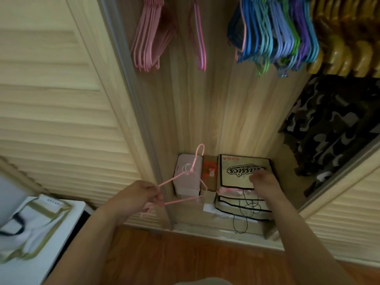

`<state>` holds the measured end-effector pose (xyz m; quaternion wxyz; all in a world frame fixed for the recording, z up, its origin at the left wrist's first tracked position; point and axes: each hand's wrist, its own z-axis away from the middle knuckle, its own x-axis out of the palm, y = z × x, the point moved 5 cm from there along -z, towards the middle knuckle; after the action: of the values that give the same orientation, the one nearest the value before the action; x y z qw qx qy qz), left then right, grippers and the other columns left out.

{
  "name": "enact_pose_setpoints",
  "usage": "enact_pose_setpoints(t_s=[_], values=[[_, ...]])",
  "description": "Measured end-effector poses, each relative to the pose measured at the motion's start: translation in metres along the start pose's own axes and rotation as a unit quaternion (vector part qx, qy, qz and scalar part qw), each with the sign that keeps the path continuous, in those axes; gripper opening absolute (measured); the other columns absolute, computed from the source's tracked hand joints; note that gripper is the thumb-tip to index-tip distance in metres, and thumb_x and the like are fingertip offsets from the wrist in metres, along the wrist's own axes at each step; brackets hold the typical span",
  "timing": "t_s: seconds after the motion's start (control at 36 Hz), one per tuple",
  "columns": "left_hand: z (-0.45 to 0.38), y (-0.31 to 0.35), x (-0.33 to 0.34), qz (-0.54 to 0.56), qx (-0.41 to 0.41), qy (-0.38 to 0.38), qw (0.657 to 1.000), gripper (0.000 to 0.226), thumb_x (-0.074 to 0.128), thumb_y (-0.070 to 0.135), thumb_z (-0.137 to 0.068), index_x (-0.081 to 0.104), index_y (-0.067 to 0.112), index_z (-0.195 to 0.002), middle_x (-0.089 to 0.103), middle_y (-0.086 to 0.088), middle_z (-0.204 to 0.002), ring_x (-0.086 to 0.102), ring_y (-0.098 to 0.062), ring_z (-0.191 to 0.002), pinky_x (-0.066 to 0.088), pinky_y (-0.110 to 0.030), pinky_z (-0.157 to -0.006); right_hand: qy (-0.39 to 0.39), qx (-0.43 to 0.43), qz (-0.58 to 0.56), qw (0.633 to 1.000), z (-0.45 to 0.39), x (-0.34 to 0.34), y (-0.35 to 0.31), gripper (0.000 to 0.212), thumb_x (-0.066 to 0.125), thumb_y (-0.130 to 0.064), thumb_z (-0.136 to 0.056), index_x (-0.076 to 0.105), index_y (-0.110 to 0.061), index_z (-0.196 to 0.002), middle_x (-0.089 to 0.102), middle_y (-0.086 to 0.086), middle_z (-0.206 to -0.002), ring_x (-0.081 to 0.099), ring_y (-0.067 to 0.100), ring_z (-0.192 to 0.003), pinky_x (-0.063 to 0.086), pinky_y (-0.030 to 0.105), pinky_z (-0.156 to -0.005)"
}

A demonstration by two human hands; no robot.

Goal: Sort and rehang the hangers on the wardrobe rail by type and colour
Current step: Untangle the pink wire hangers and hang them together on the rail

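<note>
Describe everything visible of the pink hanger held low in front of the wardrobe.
The thin pink wire hanger looks coated, with a curved hook and a twisted neck. It is tilted, hook pointing up and away toward the wardrobe back, in front of a pale pink box on the wardrobe floor. The left hand pinches its near corner, where shoulder and bottom bar meet. More pink wire seems bunched under that hand, blurred. The right hand is apart from it.

Louvred cream door point(51, 103) at left. On wardrobe floor: pink box point(186, 177) just beside red-and-brown box point(209, 173), then stack of cream bags w/ black trim point(242, 171), "Classics" logo on top. Black cord point(244, 214) looped in front. Camo fabric point(333, 128) at right. White bag w/ olive edging point(33, 227) bottom left.
</note>
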<state>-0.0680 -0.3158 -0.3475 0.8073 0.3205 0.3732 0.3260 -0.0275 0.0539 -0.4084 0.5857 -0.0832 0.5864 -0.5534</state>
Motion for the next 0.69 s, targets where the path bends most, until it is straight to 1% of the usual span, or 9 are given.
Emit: enact_pose_setpoints(t_s=[0.06, 0.14, 0.22, 0.31, 0.36, 0.44, 0.53, 0.61, 0.69], values=[[0.004, 0.016, -0.006, -0.022, -0.009, 0.022, 0.999, 0.031, 0.049, 0.015, -0.104, 0.072, 0.003, -0.088, 0.079, -0.009, -0.085, 0.065, -0.028, -0.082, 0.043, -0.033, -0.074, 0.01, -0.047, -0.006, 0.999, 0.001, -0.014, -0.038, 0.017, 0.049, -0.016, -0.1, 0.065, -0.012, -0.099, 0.062, 0.003, -0.09, 0.057, 0.021, -0.083, 0.04, 0.03, -0.064], [0.016, 0.046, -0.018, -0.022, 0.001, 0.08, 0.997, 0.028, 0.05, 0.014, -0.102, 0.073, 0.005, -0.089, 0.079, -0.008, -0.08, 0.073, -0.032, -0.092, 0.047, -0.034, -0.073, 0.046, -0.131, -0.049, 0.989, 0.011, -0.037, -0.097, 0.016, 0.053, -0.018, -0.101, 0.068, -0.021, -0.107, 0.064, -0.003, -0.107, 0.062, 0.018, -0.091, 0.048, 0.028, -0.071], [0.029, 0.079, -0.032, 0.031, 0.039, 0.119, 0.992, 0.024, 0.05, 0.009, -0.099, 0.07, 0.003, -0.086, 0.076, -0.013, -0.075, 0.069, -0.026, -0.072, 0.05, -0.037, -0.067, 0.059, -0.218, -0.029, 0.974, 0.022, -0.055, -0.151, 0.015, 0.053, -0.022, -0.102, 0.066, -0.027, -0.103, 0.065, -0.007, -0.101, 0.062, 0.013, -0.08, 0.042, 0.023, -0.062], [0.04, 0.114, -0.047, 0.068, 0.09, 0.164, 0.98, 0.024, 0.048, 0.005, -0.097, 0.065, 0.002, -0.08, 0.07, -0.019, -0.069, 0.062, -0.025, -0.062, 0.049, -0.037, -0.063, 0.085, -0.291, -0.016, 0.953, 0.032, -0.079, -0.203, 0.015, 0.054, -0.023, -0.1, 0.067, -0.029, -0.096, 0.067, -0.007, -0.096, 0.067, 0.018, -0.082, 0.051, 0.031, -0.069], [0.043, 0.136, -0.054, 0.082, 0.122, 0.192, 0.97, 0.029, 0.047, 0.008, -0.097, 0.065, 0.003, -0.075, 0.069, -0.024, -0.07, 0.061, -0.028, -0.064, 0.05, -0.04, -0.064, 0.102, -0.32, -0.007, 0.942, 0.038, -0.093, -0.232, 0.016, 0.055, -0.024, -0.099, 0.065, -0.031, -0.089, 0.069, -0.004, -0.093, 0.069, 0.021, -0.083, 0.056, 0.039, -0.078], [0.036, 0.164, -0.066, 0.094, 0.159, 0.231, 0.955, 0.03, 0.049, 0.011, -0.093, 0.066, 0.008, -0.069, 0.071, -0.024, -0.076, 0.064, -0.033, -0.067, 0.049, -0.043, -0.065, 0.145, -0.349, 0.012, 0.926, 0.044, -0.113, -0.269, 0.017, 0.056, -0.02, -0.096, 0.068, -0.029, -0.088, 0.072, -0.002, -0.09, 0.069, 0.024, -0.087, 0.055, 0.04, -0.084], [0.024, 0.185, -0.072, 0.122, 0.176, 0.24, 0.947, 0.024, 0.049, 0.006, -0.096, 0.065, 0.004, -0.078, 0.072, -0.027, -0.093, 0.066, -0.036, -0.077, 0.047, -0.041, -0.068, 0.184, -0.372, 0.068, 0.907, 0.048, -0.123, -0.289, 0.015, 0.058, -0.021, -0.096, 0.072, -0.024, -0.091, 0.074, 0.001, -0.095, 0.068, 0.027, -0.091, 0.054, 0.038, -0.081], [0.007, 0.214, -0.082, 0.143, 0.187, 0.241, 0.941, 0.03, 0.046, 0.012, -0.101, 0.065, 0.006, -0.077, 0.072, -0.03, -0.093, 0.067, -0.048, -0.086, 0.046, -0.042, -0.071, 0.179, -0.376, 0.099, 0.904, 0.052, -0.131, -0.307, 0.016, 0.057, -0.02, -0.096, 0.072, -0.022, -0.091, 0.072, -0.001, -0.099, 0.065, 0.024, -0.094, 0.051, 0.035, -0.077], [-0.008, 0.246, -0.092, 0.158, 0.218, 0.253, 0.929, 0.035, 0.044, 0.019, -0.106, 0.064, 0.007, -0.08, 0.068, -0.019, -0.076, 0.061, -0.032, -0.068, 0.044, -0.037, -0.068, 0.182, -0.381, 0.117, 0.899, 0.053, -0.139, -0.321, 0.018, 0.055, -0.017, -0.096, 0.071, -0.021, -0.09, 0.071, -0.002, -0.099, 0.064, 0.022, -0.094, 0.045, 0.031, -0.072]])
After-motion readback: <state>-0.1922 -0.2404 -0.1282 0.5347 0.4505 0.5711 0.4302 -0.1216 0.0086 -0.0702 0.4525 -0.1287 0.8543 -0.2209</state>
